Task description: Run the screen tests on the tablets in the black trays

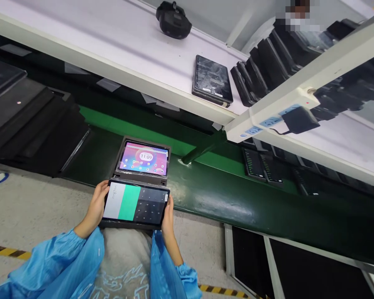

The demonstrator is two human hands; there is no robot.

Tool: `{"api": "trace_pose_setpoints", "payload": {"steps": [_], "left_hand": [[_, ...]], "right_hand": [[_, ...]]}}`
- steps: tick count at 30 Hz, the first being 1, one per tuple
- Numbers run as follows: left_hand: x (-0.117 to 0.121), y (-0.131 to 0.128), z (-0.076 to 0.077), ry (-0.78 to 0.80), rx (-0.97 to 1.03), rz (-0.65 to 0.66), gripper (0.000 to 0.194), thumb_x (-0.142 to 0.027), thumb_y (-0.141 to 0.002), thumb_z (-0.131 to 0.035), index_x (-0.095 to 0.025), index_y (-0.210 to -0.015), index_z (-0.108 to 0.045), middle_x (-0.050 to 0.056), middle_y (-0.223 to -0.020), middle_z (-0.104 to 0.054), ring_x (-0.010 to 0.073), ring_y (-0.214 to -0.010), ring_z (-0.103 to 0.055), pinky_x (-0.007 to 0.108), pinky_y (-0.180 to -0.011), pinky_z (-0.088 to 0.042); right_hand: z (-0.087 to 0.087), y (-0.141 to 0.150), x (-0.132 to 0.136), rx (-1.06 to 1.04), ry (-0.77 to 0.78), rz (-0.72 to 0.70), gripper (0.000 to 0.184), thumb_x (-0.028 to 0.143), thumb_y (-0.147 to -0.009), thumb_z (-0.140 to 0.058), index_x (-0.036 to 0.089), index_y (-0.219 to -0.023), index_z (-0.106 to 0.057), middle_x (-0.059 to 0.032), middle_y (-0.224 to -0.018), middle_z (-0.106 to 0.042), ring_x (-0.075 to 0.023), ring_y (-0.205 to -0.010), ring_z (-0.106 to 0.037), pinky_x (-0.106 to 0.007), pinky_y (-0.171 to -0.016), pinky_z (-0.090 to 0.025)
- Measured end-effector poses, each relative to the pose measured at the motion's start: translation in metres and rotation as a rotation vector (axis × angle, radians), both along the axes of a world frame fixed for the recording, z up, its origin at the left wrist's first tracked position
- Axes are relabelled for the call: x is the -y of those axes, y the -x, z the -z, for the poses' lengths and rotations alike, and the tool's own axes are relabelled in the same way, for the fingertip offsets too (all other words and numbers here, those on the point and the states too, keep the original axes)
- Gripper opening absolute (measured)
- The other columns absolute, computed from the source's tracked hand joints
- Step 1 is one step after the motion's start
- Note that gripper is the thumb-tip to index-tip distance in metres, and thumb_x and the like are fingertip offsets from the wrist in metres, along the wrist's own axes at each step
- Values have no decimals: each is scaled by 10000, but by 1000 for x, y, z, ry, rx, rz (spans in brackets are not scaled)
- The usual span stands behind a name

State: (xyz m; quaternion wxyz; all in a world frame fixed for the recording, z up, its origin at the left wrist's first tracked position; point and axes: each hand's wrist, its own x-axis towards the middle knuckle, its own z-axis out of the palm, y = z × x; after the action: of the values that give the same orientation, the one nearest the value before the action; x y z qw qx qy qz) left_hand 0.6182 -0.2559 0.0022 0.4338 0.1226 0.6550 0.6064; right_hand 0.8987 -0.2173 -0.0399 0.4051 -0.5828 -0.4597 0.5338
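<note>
My left hand [97, 206] grips the left edge of a tablet [129, 203], its thumb resting near the upper left corner. Along the opposite edge, my right hand [168, 216] is closed on the same tablet. Its lit screen shows a calculator keypad turned sideways, a green band and a pale panel. Just beyond it, a second tablet [143, 158] lies in a dark tray or case on the green bench, displaying a home screen with the time 11:09. The held tablet is close to my body, in front of the grey shirt; its underside is hidden.
At left, dark tablets [34, 120] are stacked on the green bench [212, 191]. The white shelf [118, 37] above bears a black device [173, 20], a tablet pile [212, 79] and a row of tablets [264, 62]. A power strip [271, 120] with a black adapter is on the shelf post.
</note>
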Motion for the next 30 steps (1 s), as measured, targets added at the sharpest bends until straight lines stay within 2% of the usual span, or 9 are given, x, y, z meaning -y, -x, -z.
{"api": "trace_pose_setpoints", "payload": {"steps": [3,5,9,14,19,23,27,30], "left_hand": [[-6,4,-4,-20,-1,14,464,-555,-774,-674,-233,-1099,-598,38,-1127,-663,216,-1070,-623,307,-879,-492],[-12,10,-2,-9,6,-2,441,-565,-733,-704,-219,-994,-619,24,-1010,-668,201,-965,-635,290,-813,-494],[-20,23,1,12,27,2,425,-553,-676,-753,-211,-894,-627,2,-867,-643,170,-816,-622,256,-702,-481],[-23,30,-3,22,63,29,435,-524,-658,-779,-209,-933,-661,15,-900,-669,165,-813,-624,243,-681,-479],[-28,31,-4,39,72,59,481,-497,-625,-799,-205,-983,-666,29,-930,-683,187,-883,-627,249,-715,-481],[-31,32,-8,41,48,81,511,-508,-622,-801,-204,-1008,-663,15,-863,-666,180,-825,-618,249,-683,-465],[-33,31,-11,7,24,136,562,-498,-615,-821,-208,-1059,-633,-11,-782,-629,171,-744,-599,256,-659,-451],[-33,31,-9,8,9,164,575,-516,-623,-817,-207,-1067,-621,-6,-799,-634,180,-746,-598,265,-659,-449]], "right_hand": [[-5,0,0,-21,15,6,691,685,-942,-387,266,-1491,-423,-66,-1549,-454,-241,-1470,-367,-482,-1217,-281],[-7,1,-3,-31,11,6,694,692,-939,-384,262,-1480,-444,-70,-1535,-475,-245,-1456,-392,-476,-1206,-305],[-8,1,-9,-125,28,-11,705,692,-947,-352,246,-1486,-436,-95,-1457,-564,-257,-1365,-517,-475,-1144,-398],[-5,0,-11,-236,92,25,667,649,-952,-406,223,-1462,-454,-114,-1315,-671,-272,-1238,-623,-466,-1059,-472],[-9,1,-19,-203,98,64,638,643,-919,-481,195,-1369,-542,-109,-1186,-730,-273,-1126,-674,-440,-1008,-492],[-11,0,-24,-208,86,90,578,623,-905,-517,192,-1282,-597,-96,-1060,-756,-270,-1023,-696,-429,-961,-508],[-13,-1,-27,-104,75,95,543,631,-896,-506,204,-1204,-640,-91,-1080,-740,-277,-1057,-673,-420,-963,-501],[-20,3,-34,24,77,87,499,641,-850,-570,215,-1095,-659,-81,-1092,-725,-273,-1068,-655,-405,-964,-497]]}}
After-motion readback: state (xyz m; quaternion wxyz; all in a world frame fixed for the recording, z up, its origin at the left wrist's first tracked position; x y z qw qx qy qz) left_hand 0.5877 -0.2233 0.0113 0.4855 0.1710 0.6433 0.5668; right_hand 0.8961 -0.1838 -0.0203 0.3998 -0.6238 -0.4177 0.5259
